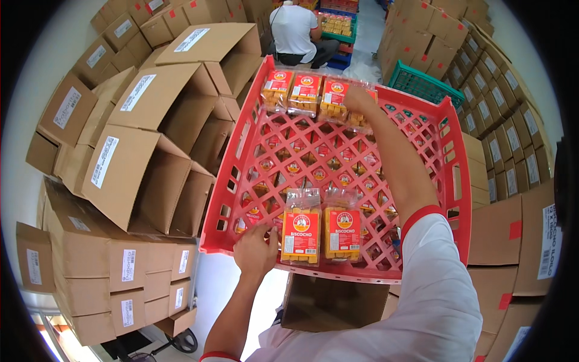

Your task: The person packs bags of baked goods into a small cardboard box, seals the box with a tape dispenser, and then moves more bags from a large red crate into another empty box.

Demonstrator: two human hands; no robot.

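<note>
A red plastic crate point(457, 190) with a lattice floor lies before me. Near its front left corner my left hand point(255, 250) is low over the lattice, thumb apart, beside a clear packet of biscocho point(300, 233) with a red label. A second biscocho packet point(342, 235) lies just right of that one. My right hand point(360, 100) reaches to the far side, over the rightmost packet point(358, 120) of the back row; its fingers are hidden. Left of it in that row lie three more packets, including a left-end packet point(277, 90). More packets show through the lattice below.
Open cardboard boxes point(135, 108) are stacked at left, above closed cartons point(129, 276). More cartons point(502, 113) line the right side. A green crate point(423, 83) stands beyond the far right corner. Farther back, a seated person point(294, 31) is beside a green crate of packets point(337, 27).
</note>
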